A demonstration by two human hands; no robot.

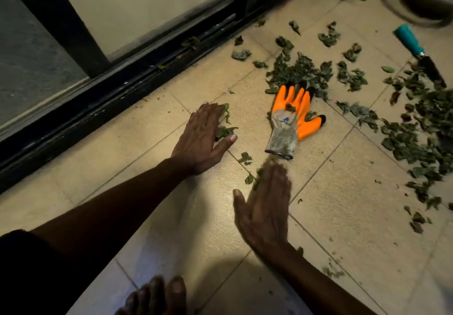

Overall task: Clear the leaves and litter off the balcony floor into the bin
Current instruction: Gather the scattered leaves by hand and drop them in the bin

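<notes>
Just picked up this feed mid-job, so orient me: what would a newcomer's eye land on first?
The orange-and-grey glove lying mid-floor stands out most, with dark green leaves strewn behind it and to its right. Nearer the camera, the left hand lies flat on a few leaves by the door track; the right hand, open and blurred, is just below the glove's cuff.

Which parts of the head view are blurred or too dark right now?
Head view: right hand motion-blurred at its fingers; left hand sharp; leaves at the right edge smeared; lower-left corner in deep shadow; wide-angle lens bends the door track.
</notes>
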